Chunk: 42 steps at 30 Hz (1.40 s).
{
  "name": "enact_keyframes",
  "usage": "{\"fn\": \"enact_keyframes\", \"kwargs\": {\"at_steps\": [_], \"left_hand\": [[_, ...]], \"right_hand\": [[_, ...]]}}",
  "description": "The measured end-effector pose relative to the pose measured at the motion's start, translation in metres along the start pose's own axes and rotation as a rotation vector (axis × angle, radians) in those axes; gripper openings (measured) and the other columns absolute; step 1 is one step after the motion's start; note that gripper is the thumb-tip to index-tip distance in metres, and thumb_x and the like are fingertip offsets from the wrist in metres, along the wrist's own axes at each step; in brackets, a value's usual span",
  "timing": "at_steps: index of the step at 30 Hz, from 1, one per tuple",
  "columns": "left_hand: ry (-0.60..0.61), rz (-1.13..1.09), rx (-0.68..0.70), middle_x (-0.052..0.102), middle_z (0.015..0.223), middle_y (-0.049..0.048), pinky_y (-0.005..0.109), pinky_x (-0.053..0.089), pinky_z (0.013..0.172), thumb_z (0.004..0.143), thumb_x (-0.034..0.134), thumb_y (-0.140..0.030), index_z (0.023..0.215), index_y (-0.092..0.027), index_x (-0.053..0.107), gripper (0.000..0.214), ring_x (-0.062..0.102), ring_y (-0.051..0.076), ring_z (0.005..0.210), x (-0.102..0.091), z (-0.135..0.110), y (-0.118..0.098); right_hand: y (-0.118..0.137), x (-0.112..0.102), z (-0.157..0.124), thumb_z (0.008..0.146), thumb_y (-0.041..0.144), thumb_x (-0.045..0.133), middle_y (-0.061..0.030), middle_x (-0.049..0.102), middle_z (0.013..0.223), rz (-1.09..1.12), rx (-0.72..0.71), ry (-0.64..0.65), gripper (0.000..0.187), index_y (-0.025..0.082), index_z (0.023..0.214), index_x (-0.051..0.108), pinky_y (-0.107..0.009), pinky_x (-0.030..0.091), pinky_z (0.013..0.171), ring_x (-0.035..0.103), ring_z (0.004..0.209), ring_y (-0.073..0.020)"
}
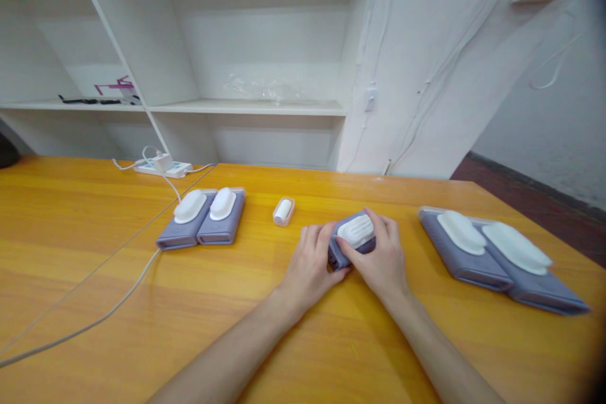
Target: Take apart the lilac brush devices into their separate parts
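A purple block with a ribbed white pad on top (355, 232) lies on the orange wooden table (303, 328) in the middle. My left hand (310, 265) grips its near left end, fingers curled round it. My right hand (381, 259) wraps its right side, thumb across the near edge. Two more purple blocks with smooth white pads (203, 218) lie side by side to the left. Another pair, larger in view (497, 255), lies to the right. A small white roller in a tray (283, 211) sits just beyond my left hand.
A white power strip (163, 168) with a plug sits at the table's far edge, and its cables (95, 322) trail across the left half. White shelving (246, 107) stands behind the table. The table's right corner ends near a dark floor (534, 196).
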<state>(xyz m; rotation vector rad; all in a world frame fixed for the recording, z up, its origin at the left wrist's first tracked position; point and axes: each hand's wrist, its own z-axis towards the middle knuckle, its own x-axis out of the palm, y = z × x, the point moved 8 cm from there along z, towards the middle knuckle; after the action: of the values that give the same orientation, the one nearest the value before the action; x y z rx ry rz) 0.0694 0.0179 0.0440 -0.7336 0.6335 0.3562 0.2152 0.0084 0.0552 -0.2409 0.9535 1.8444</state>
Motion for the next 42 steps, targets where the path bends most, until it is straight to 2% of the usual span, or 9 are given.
{"fn": "enact_keyframes", "kwargs": {"at_steps": [8,15,21,26,32,35,37,40,42], "left_hand": [[-0.001,0.018,0.017,0.046,0.120,0.0093,0.044,0.042,0.094,0.072,0.071,-0.027,0.134,-0.022,0.029,0.074,0.043,0.026,0.108,0.000,0.001,-0.001],[-0.016,0.009,0.012,0.046,0.120,0.0089,0.043,0.043,0.093,0.069,0.072,-0.024,0.134,-0.022,0.028,0.078,0.043,0.026,0.106,0.002,0.000,0.000],[-0.019,-0.006,0.017,0.045,0.122,0.0091,0.043,0.042,0.095,0.068,0.074,-0.025,0.133,-0.022,0.029,0.080,0.043,0.026,0.108,-0.001,0.001,0.001],[0.012,-0.003,0.029,0.045,0.122,0.0098,0.042,0.042,0.096,0.067,0.074,-0.025,0.134,-0.021,0.029,0.081,0.043,0.026,0.110,0.000,0.000,-0.001],[-0.035,0.005,-0.030,0.045,0.126,0.0116,0.045,0.041,0.098,0.075,0.069,-0.026,0.136,-0.021,0.023,0.077,0.044,0.026,0.115,0.002,0.001,0.009],[-0.084,0.070,-0.068,0.043,0.129,0.0126,0.047,0.038,0.100,0.080,0.060,-0.018,0.136,-0.021,0.024,0.067,0.042,0.026,0.119,-0.003,0.002,0.014],[-0.103,0.113,-0.059,0.042,0.130,0.0142,0.049,0.037,0.101,0.078,0.062,-0.021,0.136,-0.019,0.025,0.069,0.041,0.028,0.120,-0.006,0.003,0.012],[-0.084,0.143,0.029,0.043,0.131,0.0158,0.050,0.036,0.100,0.074,0.067,-0.031,0.137,-0.018,0.027,0.076,0.041,0.031,0.121,-0.009,0.002,0.001],[-0.041,0.154,0.093,0.048,0.128,0.0140,0.048,0.037,0.096,0.075,0.064,-0.031,0.135,-0.020,0.031,0.069,0.045,0.029,0.116,-0.009,0.001,-0.005]], "right_hand": [[-0.002,-0.004,-0.002,0.066,0.047,0.073,-0.0097,0.040,0.112,0.062,-0.004,-0.107,0.066,0.019,0.122,0.053,-0.041,0.045,0.095,0.048,0.108,-0.0259],[0.001,0.001,-0.006,0.069,0.048,0.071,-0.0108,0.041,0.119,-0.041,0.037,-0.045,0.058,0.020,0.118,0.055,-0.043,0.046,0.094,0.050,0.108,-0.0271],[0.001,-0.007,-0.006,0.061,0.041,0.079,-0.0107,0.037,0.115,0.026,0.102,-0.119,0.066,0.019,0.118,0.055,-0.039,0.048,0.090,0.052,0.103,-0.0253],[0.015,-0.014,-0.005,0.064,0.034,0.078,-0.0103,0.036,0.115,0.112,-0.010,-0.187,0.055,0.018,0.112,0.056,-0.038,0.046,0.094,0.051,0.104,-0.0234],[0.019,-0.029,-0.002,0.070,0.030,0.075,-0.0123,0.038,0.116,0.123,-0.126,-0.290,0.049,0.017,0.112,0.054,-0.042,0.045,0.096,0.048,0.111,-0.0253],[0.022,-0.028,-0.003,0.071,0.031,0.075,-0.0122,0.039,0.116,0.113,-0.185,-0.265,0.049,0.019,0.113,0.053,-0.045,0.045,0.096,0.046,0.113,-0.0269],[0.025,-0.024,-0.005,0.071,0.031,0.074,-0.0122,0.039,0.117,0.120,-0.211,-0.225,0.050,0.020,0.115,0.052,-0.048,0.044,0.098,0.045,0.115,-0.0277],[0.029,-0.017,-0.009,0.071,0.031,0.074,-0.0130,0.037,0.121,0.166,-0.236,-0.149,0.051,0.020,0.116,0.051,-0.048,0.043,0.099,0.044,0.118,-0.0287],[0.033,-0.011,-0.011,0.071,0.030,0.073,-0.0136,0.036,0.124,0.209,-0.263,-0.078,0.052,0.019,0.117,0.051,-0.048,0.042,0.100,0.043,0.121,-0.0290]]}}
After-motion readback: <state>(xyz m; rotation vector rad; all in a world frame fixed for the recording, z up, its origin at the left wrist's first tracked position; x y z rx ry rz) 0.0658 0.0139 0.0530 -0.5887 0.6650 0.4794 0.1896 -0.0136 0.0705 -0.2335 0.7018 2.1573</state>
